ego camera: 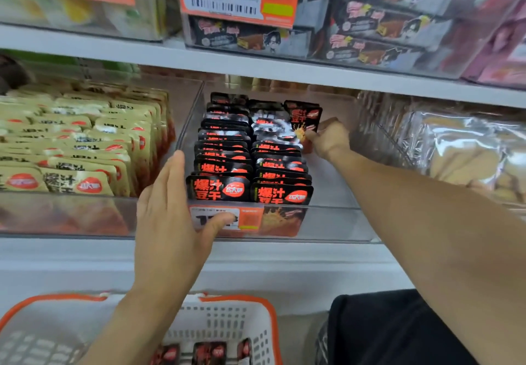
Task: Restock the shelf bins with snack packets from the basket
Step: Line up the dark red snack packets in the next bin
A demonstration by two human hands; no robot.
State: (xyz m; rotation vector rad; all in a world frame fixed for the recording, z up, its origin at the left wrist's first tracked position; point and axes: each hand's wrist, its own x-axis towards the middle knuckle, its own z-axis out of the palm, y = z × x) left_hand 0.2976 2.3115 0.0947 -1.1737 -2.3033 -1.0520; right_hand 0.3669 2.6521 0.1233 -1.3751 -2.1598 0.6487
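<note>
With the open left hand (170, 211) bracing the clear bin (336, 211) front, the right hand (327, 138) pinching a black snack packet (303, 120) upright should seat it squarely behind the rows between them, the basket (227, 316) waiting below.

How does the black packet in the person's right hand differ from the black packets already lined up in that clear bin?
The held packet stands upright near the back of the clear bin, its whole face showing; the lined-up packets lean in two overlapping rows, only their tops visible. The right hand pinches the held packet; nothing touches the lined-up ones, though the left hand rests on the bin's front. Both share black wrappers with red print.
</note>
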